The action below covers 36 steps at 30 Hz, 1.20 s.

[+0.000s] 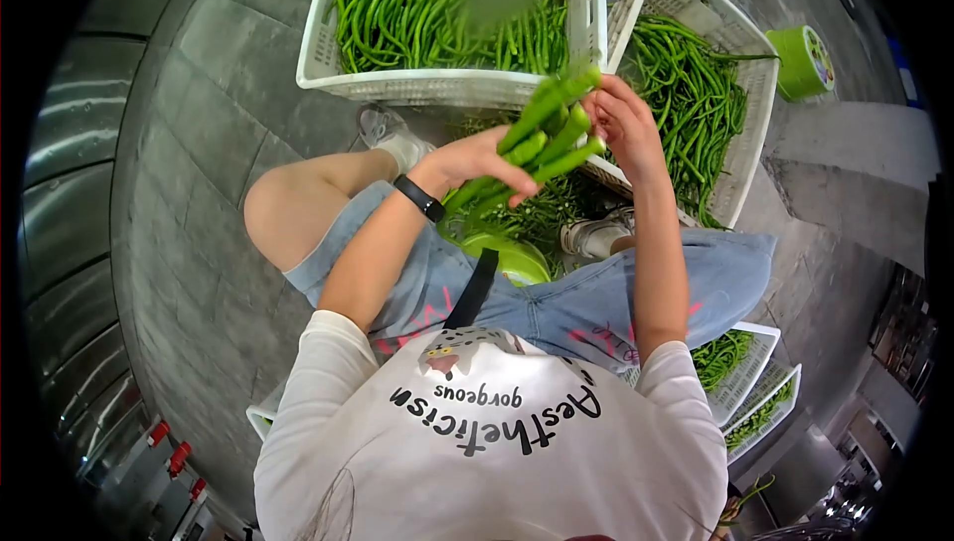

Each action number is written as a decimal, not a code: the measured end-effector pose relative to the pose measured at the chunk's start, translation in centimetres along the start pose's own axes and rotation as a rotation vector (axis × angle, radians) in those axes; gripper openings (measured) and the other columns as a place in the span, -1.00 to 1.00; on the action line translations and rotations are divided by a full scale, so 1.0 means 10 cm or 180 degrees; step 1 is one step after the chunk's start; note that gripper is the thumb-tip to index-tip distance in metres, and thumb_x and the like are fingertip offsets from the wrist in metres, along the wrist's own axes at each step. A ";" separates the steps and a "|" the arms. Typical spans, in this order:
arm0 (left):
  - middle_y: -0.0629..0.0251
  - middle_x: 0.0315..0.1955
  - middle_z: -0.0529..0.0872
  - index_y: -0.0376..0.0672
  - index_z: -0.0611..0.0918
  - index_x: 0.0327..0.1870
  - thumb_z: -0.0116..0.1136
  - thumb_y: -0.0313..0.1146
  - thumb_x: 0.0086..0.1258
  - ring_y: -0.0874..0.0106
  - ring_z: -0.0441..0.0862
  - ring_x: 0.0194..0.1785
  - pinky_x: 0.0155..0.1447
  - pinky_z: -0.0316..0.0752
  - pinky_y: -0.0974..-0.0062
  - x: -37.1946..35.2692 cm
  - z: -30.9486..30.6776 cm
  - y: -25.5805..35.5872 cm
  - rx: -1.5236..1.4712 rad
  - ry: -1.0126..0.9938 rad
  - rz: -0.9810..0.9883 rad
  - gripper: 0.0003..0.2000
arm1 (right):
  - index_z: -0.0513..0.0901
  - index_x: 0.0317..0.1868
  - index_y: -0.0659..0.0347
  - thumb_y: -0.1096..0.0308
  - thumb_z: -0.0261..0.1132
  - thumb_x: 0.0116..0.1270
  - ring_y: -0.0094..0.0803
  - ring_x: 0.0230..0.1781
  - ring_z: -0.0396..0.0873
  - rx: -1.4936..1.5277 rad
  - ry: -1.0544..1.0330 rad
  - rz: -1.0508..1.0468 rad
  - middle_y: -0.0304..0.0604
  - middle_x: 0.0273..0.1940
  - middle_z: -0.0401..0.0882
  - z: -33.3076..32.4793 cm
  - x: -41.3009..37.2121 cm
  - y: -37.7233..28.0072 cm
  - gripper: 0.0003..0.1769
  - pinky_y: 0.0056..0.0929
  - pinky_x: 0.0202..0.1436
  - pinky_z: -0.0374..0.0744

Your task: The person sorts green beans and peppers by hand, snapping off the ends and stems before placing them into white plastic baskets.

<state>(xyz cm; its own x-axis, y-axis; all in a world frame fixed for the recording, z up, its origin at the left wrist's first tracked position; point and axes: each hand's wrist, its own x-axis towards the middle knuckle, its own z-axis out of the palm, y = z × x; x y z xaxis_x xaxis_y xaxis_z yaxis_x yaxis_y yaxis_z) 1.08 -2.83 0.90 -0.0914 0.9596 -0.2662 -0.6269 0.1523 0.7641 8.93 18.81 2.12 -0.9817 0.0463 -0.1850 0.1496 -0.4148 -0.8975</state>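
Note:
In my left hand [472,161], which wears a black wristband [418,198], is a bunch of long green chili peppers [542,149]. The fingers wrap round them, and their pale ends point up to the right. Against those ends, my right hand [624,124] has its thumb and fingers bent together, pinching at the end of a pepper. What lies exactly between these fingertips is partly hidden. Beyond both hands stands a white crate [427,87] of green chili peppers. A second white crate [760,134], also holding green chili peppers, is tilted beside my right hand.
Below the hands, between my legs, lie a heap of green stem-like scraps [542,205] and a bright green round stool or tub [512,255]. Another green tub [800,62] stands at the right. Smaller white crates [765,342] with green peppers sit by my right hip.

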 end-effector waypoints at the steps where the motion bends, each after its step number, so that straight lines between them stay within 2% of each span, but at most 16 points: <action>1: 0.26 -0.47 0.59 -0.29 0.50 -0.11 0.32 -0.56 0.07 0.46 0.57 -0.52 -0.39 0.49 0.51 0.02 0.01 -0.03 -0.0075 -0.0306 -0.0121 -0.65 | 0.54 0.08 0.26 0.35 0.09 0.40 -0.72 -0.55 0.29 -0.0040 0.0000 0.0002 -0.36 -0.40 0.52 0.05 -0.03 -0.02 -0.69 -0.75 -0.47 0.26; 3: 0.25 -0.46 0.59 -0.29 0.50 -0.11 0.31 -0.57 0.07 0.45 0.57 -0.51 -0.40 0.48 0.51 0.03 0.07 -0.11 -0.0279 -0.0465 -0.0324 -0.66 | 0.56 0.03 0.24 0.30 0.12 0.41 -0.73 -0.45 0.35 -0.0108 -0.0122 -0.0141 -0.38 -0.30 0.54 0.10 -0.05 0.03 -0.72 -0.76 -0.40 0.30; 6: 0.25 -0.44 0.59 -0.29 0.50 -0.11 0.31 -0.58 0.07 0.45 0.57 -0.51 -0.41 0.48 0.52 0.05 0.12 -0.21 -0.0387 -0.0447 -0.0515 -0.66 | 0.59 -0.13 0.26 0.25 0.15 0.42 -0.62 -0.30 0.53 -0.0453 -0.0449 -0.0645 -0.27 -0.20 0.60 0.12 -0.03 0.12 -0.76 -0.67 -0.28 0.46; 9: 0.23 -0.42 0.58 -0.28 0.44 0.00 0.30 -0.59 0.08 0.48 0.54 -0.51 -0.43 0.45 0.54 0.04 0.11 -0.23 -0.0262 -0.0506 -0.0522 -0.57 | 0.59 -0.22 0.28 0.23 0.15 0.43 -0.56 -0.31 0.56 -0.0107 -0.0330 -0.0257 -0.22 -0.25 0.61 0.17 -0.07 0.06 -0.74 -0.63 -0.27 0.50; 12: 0.23 -0.41 0.58 -0.27 0.41 0.02 0.32 -0.57 0.08 0.49 0.52 -0.50 -0.44 0.43 0.55 0.04 0.13 -0.25 -0.0044 -0.0768 -0.0397 -0.54 | 0.59 -0.27 0.29 0.23 0.14 0.43 -0.59 -0.47 0.49 0.0240 -0.0075 0.0076 -0.28 -0.45 0.55 0.28 -0.12 -0.04 -0.73 -0.63 -0.37 0.45; 13: 0.23 -0.41 0.57 -0.27 0.41 0.00 0.32 -0.56 0.07 0.49 0.52 -0.50 -0.44 0.43 0.55 0.05 0.14 -0.26 0.0033 -0.0881 -0.0343 -0.55 | 0.58 -0.33 0.29 0.23 0.15 0.42 -0.64 -0.59 0.33 0.0505 -0.0233 0.0243 -0.39 -0.64 0.38 0.21 -0.09 0.02 -0.72 -0.64 -0.49 0.33; 16: 0.27 -0.38 0.59 -0.29 0.44 0.01 0.31 -0.61 0.12 0.52 0.55 -0.46 -0.37 0.48 0.55 0.04 0.20 -0.23 0.0094 -0.1021 -0.0293 -0.58 | 0.55 -0.40 0.27 0.20 0.12 0.43 -0.68 -0.65 0.16 0.1251 -0.0340 0.0334 -0.47 -0.70 0.22 0.31 -0.09 0.06 -0.68 -0.65 -0.56 0.19; 17: 0.25 -0.37 0.59 -0.29 0.44 0.01 0.31 -0.60 0.12 0.51 0.55 -0.46 -0.35 0.49 0.54 0.03 0.18 -0.24 0.0143 -0.0975 -0.0316 -0.58 | 0.52 -0.40 0.24 0.19 0.05 0.47 -0.67 -0.67 0.13 0.2022 -0.0707 0.0307 -0.47 -0.70 0.19 0.28 -0.07 0.09 -0.66 -0.68 -0.56 0.17; 20: 0.24 -0.38 0.59 -0.29 0.44 0.02 0.31 -0.61 0.12 0.49 0.55 -0.46 -0.35 0.49 0.54 0.02 0.08 -0.29 0.0037 -0.0823 -0.0339 -0.57 | 0.51 -0.36 0.25 0.21 0.00 0.49 -0.67 -0.68 0.10 0.2602 -0.0738 0.0184 -0.47 -0.69 0.17 0.20 -0.06 -0.01 -0.67 -0.68 -0.59 0.14; 21: 0.23 -0.40 0.59 -0.28 0.46 -0.01 0.34 -0.57 0.08 0.47 0.56 -0.47 -0.35 0.49 0.52 0.02 0.05 -0.31 -0.0141 -0.0750 -0.0385 -0.57 | 0.51 -0.31 0.26 0.24 -0.02 0.50 -0.67 -0.68 0.11 0.2535 -0.0418 -0.0048 -0.45 -0.67 0.19 0.21 -0.07 -0.01 -0.69 -0.68 -0.62 0.13; 24: 0.21 -0.51 0.56 -0.27 0.49 -0.09 0.34 -0.40 0.04 0.45 0.52 -0.53 -0.41 0.43 0.49 -0.05 0.12 -0.17 -0.0412 -0.0157 0.0317 -0.60 | 0.52 -0.28 0.25 0.31 0.11 0.42 -0.71 -0.71 0.06 0.1205 -0.0174 0.0047 -0.44 -0.66 0.22 -0.08 -0.07 -0.01 -0.81 -0.70 -0.64 0.10; 25: 0.25 -0.53 0.53 -0.24 0.48 -0.05 0.32 -0.34 0.03 0.46 0.50 -0.54 -0.42 0.42 0.47 -0.03 0.06 -0.18 -0.0573 0.0060 0.0605 -0.56 | 0.53 -0.28 0.24 0.39 0.23 0.32 -0.72 -0.71 0.08 0.0642 0.0494 0.0325 -0.47 -0.66 0.25 -0.04 -0.07 -0.02 -0.90 -0.71 -0.63 0.06; 26: 0.33 -0.49 0.48 -0.21 0.46 0.00 0.29 -0.37 0.08 0.52 0.44 -0.51 -0.37 0.40 0.51 -0.03 0.00 -0.16 -0.1129 0.0151 0.0843 -0.57 | 0.52 -0.25 0.23 0.45 0.32 0.23 -0.75 -0.69 0.10 0.0358 0.0002 0.0482 -0.51 -0.65 0.28 -0.12 -0.07 -0.01 -0.86 -0.71 -0.62 0.05; 28: 0.39 -0.43 0.42 -0.18 0.42 0.02 0.24 -0.41 0.18 0.56 0.38 -0.45 -0.28 0.38 0.55 -0.03 -0.09 -0.04 -0.2094 0.0269 0.1352 -0.61 | 0.50 -0.22 0.22 0.45 0.36 0.20 -0.77 -0.68 0.11 -0.0799 -0.0201 0.0702 -0.55 -0.65 0.28 -0.02 -0.07 -0.05 -0.80 -0.69 -0.61 0.06; 34: 0.36 -0.36 0.44 -0.22 0.45 -0.04 0.12 -0.49 0.33 0.55 0.38 -0.37 -0.19 0.41 0.54 -0.16 -0.43 0.15 -0.2674 0.0530 0.2169 -0.78 | 0.54 -0.03 0.19 0.34 0.27 0.31 -0.73 -0.52 0.32 -0.1562 -0.0146 0.0631 -0.45 -0.54 0.42 0.03 -0.03 0.17 -0.75 -0.69 -0.47 0.28; 36: 0.34 -0.36 0.47 -0.22 0.49 -0.14 0.11 -0.50 0.34 0.54 0.43 -0.36 -0.19 0.45 0.54 -0.18 -0.46 0.16 -0.2769 0.0986 0.2166 -0.87 | 0.57 -0.03 0.18 0.32 0.23 0.35 -0.72 -0.48 0.36 -0.1659 -0.0238 0.0648 -0.41 -0.51 0.48 0.04 -0.04 0.13 -0.77 -0.69 -0.43 0.33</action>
<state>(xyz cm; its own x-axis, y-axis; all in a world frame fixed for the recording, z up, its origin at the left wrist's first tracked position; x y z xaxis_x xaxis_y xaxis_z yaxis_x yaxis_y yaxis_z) -3.37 -5.40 -0.10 -0.7274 0.6625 -0.1788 -0.6861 -0.7068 0.1722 9.49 17.91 1.13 -0.9298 -0.0601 -0.3632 0.3568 0.0960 -0.9292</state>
